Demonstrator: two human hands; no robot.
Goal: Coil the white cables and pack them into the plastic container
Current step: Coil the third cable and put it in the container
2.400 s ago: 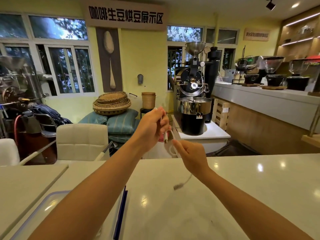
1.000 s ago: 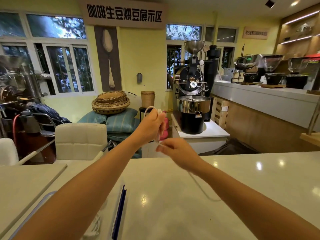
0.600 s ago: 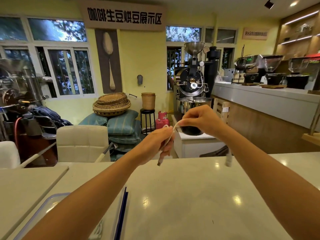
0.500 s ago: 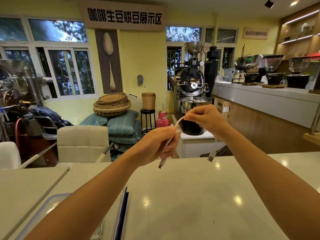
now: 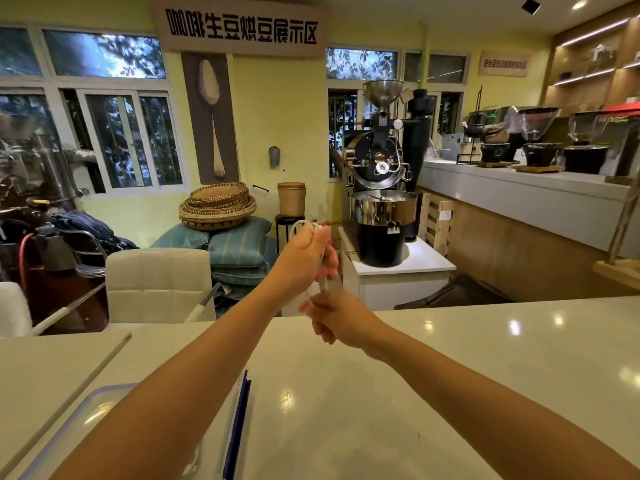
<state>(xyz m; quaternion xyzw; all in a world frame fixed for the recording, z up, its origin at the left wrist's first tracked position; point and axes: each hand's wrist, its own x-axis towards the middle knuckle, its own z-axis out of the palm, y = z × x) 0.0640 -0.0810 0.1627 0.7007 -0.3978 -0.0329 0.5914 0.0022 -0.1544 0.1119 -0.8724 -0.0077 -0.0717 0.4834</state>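
- I see the left hand (image 5: 304, 252) raised above the white counter (image 5: 450, 368), fingers curled shut around a white cable (image 5: 302, 224); its loops stand roughly upright, arching over the fist.
- The right hand (image 5: 337, 318) sits just below, fingers pinched closed on the cable's blurred lower end.
- The plastic container (image 5: 86, 410) lies at lower left, partly hidden by the left forearm, beside a blue-edged lid (image 5: 239, 420).

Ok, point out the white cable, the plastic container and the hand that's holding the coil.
white cable (image 5: 302, 224), head view: on the loop sticking up above the fist.
plastic container (image 5: 74, 415), head view: on its blue-edged rim at the lower left.
left hand (image 5: 304, 252), head view: on the back of the hand.
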